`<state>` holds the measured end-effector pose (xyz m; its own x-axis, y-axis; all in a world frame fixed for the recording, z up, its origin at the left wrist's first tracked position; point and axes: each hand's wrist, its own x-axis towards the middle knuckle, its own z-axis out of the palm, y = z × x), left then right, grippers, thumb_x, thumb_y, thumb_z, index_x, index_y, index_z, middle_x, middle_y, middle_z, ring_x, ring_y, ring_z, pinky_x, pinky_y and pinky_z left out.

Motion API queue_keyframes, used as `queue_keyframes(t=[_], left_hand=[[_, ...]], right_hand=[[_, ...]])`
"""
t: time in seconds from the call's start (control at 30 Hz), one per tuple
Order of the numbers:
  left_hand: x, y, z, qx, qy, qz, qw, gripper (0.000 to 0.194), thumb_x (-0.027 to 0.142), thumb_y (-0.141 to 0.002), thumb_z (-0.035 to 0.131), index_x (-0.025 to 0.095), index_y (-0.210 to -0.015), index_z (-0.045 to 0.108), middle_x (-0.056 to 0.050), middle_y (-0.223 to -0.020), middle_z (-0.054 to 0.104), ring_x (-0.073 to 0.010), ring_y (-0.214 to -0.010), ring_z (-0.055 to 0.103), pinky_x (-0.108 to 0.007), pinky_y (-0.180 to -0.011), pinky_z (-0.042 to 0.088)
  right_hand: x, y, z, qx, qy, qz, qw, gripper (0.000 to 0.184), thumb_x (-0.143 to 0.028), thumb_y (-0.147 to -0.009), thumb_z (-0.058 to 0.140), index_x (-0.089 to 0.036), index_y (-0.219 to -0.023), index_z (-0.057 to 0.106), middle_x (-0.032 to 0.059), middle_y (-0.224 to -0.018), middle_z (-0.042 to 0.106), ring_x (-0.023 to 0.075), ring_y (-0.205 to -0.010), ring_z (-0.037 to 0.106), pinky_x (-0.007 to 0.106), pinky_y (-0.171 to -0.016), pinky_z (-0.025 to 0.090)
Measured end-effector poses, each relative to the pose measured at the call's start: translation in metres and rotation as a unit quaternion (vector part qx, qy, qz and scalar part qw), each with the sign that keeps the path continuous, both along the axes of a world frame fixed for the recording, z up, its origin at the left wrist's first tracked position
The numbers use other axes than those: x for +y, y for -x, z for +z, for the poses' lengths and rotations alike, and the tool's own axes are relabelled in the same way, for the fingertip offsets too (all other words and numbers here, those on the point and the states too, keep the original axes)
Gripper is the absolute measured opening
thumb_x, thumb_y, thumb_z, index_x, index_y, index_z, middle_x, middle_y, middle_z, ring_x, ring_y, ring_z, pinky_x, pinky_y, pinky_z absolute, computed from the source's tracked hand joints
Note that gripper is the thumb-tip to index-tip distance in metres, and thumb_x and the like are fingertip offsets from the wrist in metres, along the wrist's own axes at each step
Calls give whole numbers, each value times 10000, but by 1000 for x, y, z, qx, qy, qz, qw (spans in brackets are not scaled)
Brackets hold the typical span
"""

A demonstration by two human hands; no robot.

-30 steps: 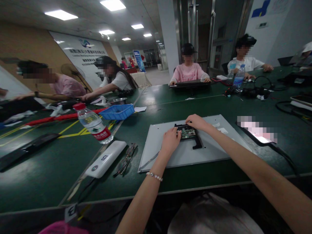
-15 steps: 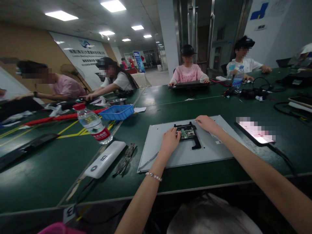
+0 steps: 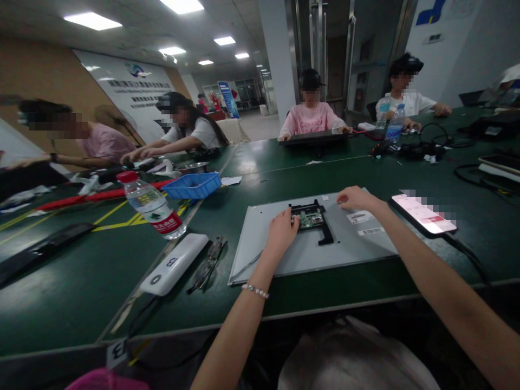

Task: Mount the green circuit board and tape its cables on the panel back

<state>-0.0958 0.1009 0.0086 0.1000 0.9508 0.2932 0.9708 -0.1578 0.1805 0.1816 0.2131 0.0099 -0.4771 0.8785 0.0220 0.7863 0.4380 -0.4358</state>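
Black bracket (image 3: pixel 326 235) and circuit board (image 3: pixel 312 218) on a grey panel (image 3: pixel 292 262); right hand (image 3: pixel 357 198) newly clear, left hand (image 3: pixel 283 227) in place.
Bracket: near the panel's middle, board set within its frame. Left hand: unmoved, bent fingers touching the bracket's left side; whether gripping or merely resting, could not be told. Right hand: had shifted rightward from the bracket's upper right corner to above the panel's far right part, beside white labels (image 3: pixel 370 231); fingers curled, contents, if any, not discernible. Consequence, as judged: the bracket's right side was freed of contact, leaving only the left hand to steady it. Adjacent: lit phone (image 3: pixel 420 214), right of panel; eyeglasses (image 3: pixel 208 264) and white power bank (image 3: pixel 176 264), left.
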Motion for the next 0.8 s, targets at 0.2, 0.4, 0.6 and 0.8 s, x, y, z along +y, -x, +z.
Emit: queue_keyframes(t=[0.2,0.4,0.6,0.8], left_hand=[[-1,0,2,-4,0,-2,1000,432,344,-977,368,111,-1322,484,-150,-1262,606,-245,-1140,582,-345,-964,426],[1,1,-1,-12,-10,-4,1000,413,340,-972,385,121,-1304,494,-152,-1337,547,-239,-1212,532,-351,-1008,408],[7,4,-10,-19,-13,-11,1000,436,351,-969,381,113,-1320,483,-160,-1360,533,-237,-1238,516,-356,-1044,387],[7,5,-11,-22,-8,-8,1000,446,353,-968,374,107,-1321,491,-160,-1352,545,-241,-1246,514,-357,-1050,382]], right_hand=[[3,-16,2,-29,30,3,999,361,-255,-691,678,-178,-1041,724,101,-1037,698,243,-929,651,339,-813,504],[1,-15,4,-51,22,-30,998,235,-159,-709,619,-171,-917,729,87,-927,714,217,-840,663,309,-748,499],[1,-12,4,-62,-17,-98,993,197,-138,-752,591,-171,-896,722,97,-945,717,212,-856,663,280,-743,479],[7,8,0,-31,-117,-17,992,293,-269,-858,568,-159,-1104,683,113,-1138,666,219,-1015,625,293,-878,456]])
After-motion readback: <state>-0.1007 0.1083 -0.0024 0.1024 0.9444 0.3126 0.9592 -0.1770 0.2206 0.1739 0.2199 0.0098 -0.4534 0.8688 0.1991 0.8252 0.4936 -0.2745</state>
